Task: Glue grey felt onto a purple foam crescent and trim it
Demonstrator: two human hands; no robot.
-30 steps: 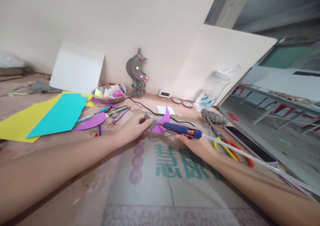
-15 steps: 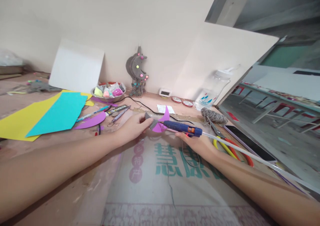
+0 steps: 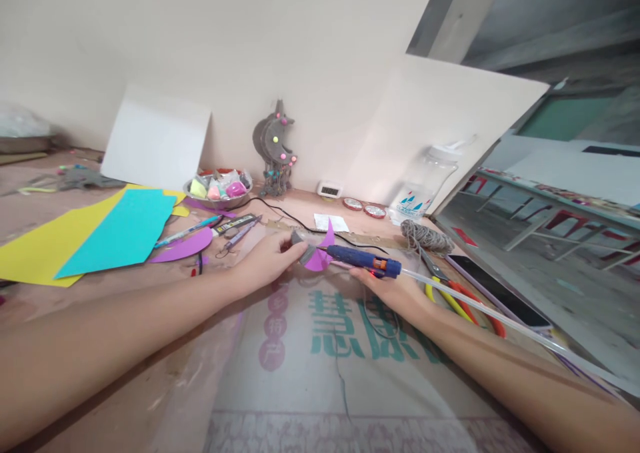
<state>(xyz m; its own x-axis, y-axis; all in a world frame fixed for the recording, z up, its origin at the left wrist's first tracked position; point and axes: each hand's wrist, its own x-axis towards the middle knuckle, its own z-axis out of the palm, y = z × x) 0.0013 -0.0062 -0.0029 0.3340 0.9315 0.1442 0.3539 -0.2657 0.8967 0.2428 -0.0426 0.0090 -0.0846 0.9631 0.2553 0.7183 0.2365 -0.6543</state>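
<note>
My left hand (image 3: pixel 275 256) is closed on a purple crescent (image 3: pixel 317 260), a flat cut-out whose left end is wrapped in grey yarn (image 3: pixel 303 245). A blue hot glue gun (image 3: pixel 361 259) is gripped in my right hand (image 3: pixel 387 287), with fingers under its body. Its nozzle points left and meets the crescent close to the edge of the yarn; whether it touches cannot be made out. A long clear glue stick (image 3: pixel 465 299) runs out of the gun's back to the lower right. Loose yarn hangs below the hands.
Behind stand a grey moon ornament (image 3: pixel 275 143), a bowl (image 3: pixel 219 202) of coloured clay packets and a clear bottle (image 3: pixel 423 185). Yellow-handled pliers (image 3: pixel 450 299), a phone (image 3: pixel 500 293) and a yarn bundle (image 3: pixel 428 235) lie right. Coloured sheets (image 3: pixel 120 229), pens and a cutter lie left.
The view has shifted slightly. Both hands hold nearly the same pose, with the glue gun's nozzle still at the crescent beside the yarn.
</note>
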